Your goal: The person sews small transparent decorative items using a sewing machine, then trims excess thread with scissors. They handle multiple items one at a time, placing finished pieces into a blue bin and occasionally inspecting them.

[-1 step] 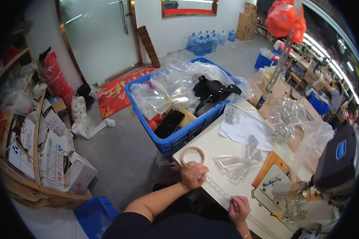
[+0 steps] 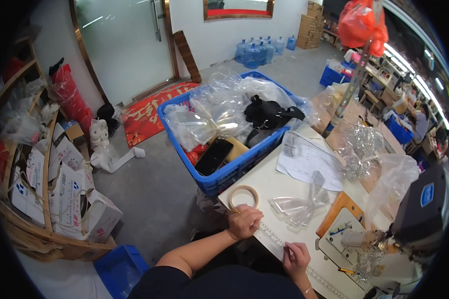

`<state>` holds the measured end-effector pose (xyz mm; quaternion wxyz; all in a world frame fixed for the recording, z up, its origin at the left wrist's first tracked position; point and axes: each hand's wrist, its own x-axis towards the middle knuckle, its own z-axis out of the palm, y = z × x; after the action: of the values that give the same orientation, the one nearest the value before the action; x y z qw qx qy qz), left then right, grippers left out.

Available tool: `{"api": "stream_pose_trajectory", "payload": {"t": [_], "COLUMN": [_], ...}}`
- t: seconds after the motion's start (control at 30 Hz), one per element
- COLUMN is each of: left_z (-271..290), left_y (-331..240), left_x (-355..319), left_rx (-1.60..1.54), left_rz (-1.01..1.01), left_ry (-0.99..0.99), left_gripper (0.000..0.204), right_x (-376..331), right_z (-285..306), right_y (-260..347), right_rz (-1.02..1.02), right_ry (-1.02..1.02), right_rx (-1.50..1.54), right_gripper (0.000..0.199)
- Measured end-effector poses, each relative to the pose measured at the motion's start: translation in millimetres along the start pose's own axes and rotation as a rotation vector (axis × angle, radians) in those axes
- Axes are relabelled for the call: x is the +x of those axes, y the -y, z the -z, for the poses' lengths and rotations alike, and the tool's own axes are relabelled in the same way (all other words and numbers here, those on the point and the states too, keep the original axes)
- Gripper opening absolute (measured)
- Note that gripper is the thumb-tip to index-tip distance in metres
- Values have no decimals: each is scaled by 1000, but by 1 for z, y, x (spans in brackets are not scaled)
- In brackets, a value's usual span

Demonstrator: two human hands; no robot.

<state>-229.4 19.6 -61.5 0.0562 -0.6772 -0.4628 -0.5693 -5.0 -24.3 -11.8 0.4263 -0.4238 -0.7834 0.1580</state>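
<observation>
My left hand [image 2: 245,222] lies curled at the table's near left corner, its fingers closed, right against a roll of tan tape [image 2: 255,192]. Along the table edge runs a white measuring scale [image 2: 272,234]. At its right part my right hand [image 2: 296,259] has thumb and fingers pinched together over the edge. Whatever either hand grips is too small or too clear to make out. Beyond them, a bow-shaped piece of clear plastic [image 2: 297,207] rests on the white tabletop [image 2: 254,174]. A sewing machine [image 2: 424,204] stands to the right.
A blue crate [image 2: 224,178] at the table's far left holds clear plastic, black straps and a phone [image 2: 214,156]. Written sheets [image 2: 304,159] lie behind the bow piece. A metal post [image 2: 351,89] rises beyond. Boxes [image 2: 65,199] fill a rack at left; a blue bin [image 2: 118,271] sits below.
My right hand has slid slightly left along the measuring scale, toward my left hand. The left hand stays by the tape roll, and the whole view has shifted a little.
</observation>
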Motion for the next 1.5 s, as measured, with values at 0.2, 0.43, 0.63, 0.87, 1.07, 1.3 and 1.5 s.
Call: {"api": "stream_pose_trajectory", "payload": {"t": [0.2, 0.43, 0.63, 0.87, 1.07, 1.3, 1.5], "left_z": [44, 174, 268, 200, 136, 152, 207], "left_y": [-3, 29, 90, 184, 234, 251, 287], "left_x": [16, 4, 64, 192, 196, 260, 279], "left_rx": [-172, -272, -165, 75, 536, 355, 267], "left_rz": [31, 876, 839, 281, 262, 612, 676], "left_ry": [196, 556, 734, 529, 721, 945, 725], "left_gripper": [15, 19, 15, 32, 79, 98, 92], "right_x": [95, 241, 306, 317, 293, 290, 308], "right_z": [-59, -167, -273, -240, -189, -277, -274], "right_y": [30, 51, 34, 48, 60, 41, 28], "right_rz": [26, -15, 48, 256, -345, -240, -592], "right_ry": [306, 134, 338, 377, 311, 223, 31], "right_rx": [119, 140, -271, -381, -6, -127, 380], "right_gripper": [11, 12, 17, 5, 23, 44, 12]}}
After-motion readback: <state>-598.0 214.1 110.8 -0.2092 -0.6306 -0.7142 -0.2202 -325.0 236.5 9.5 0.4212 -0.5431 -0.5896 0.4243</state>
